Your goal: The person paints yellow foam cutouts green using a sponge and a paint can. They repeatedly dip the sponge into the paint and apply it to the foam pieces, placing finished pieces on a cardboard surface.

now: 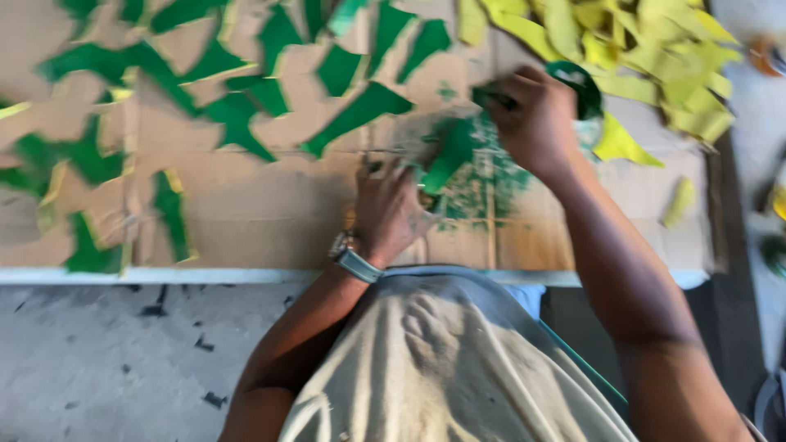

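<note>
Head view: I see my left hand point(391, 209), fingers spread flat, pinning a green piece point(449, 155) on the cardboard sheet point(270, 205) so it stays put. My right hand point(536, 119) is closed around a brush point(491, 96). Yellow pieces point(622, 41) are heaped apart, unpainted.

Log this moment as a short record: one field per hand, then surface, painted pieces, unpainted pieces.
left hand: left hand, watch at the wrist, presses down a green piece
right hand: right hand grips a dark tool, blurred, beside a green container
surface: cardboard sheet with green stains by the hands
painted pieces: green shapes spread across the left and middle
unpainted pieces: yellow pile at upper right
</note>
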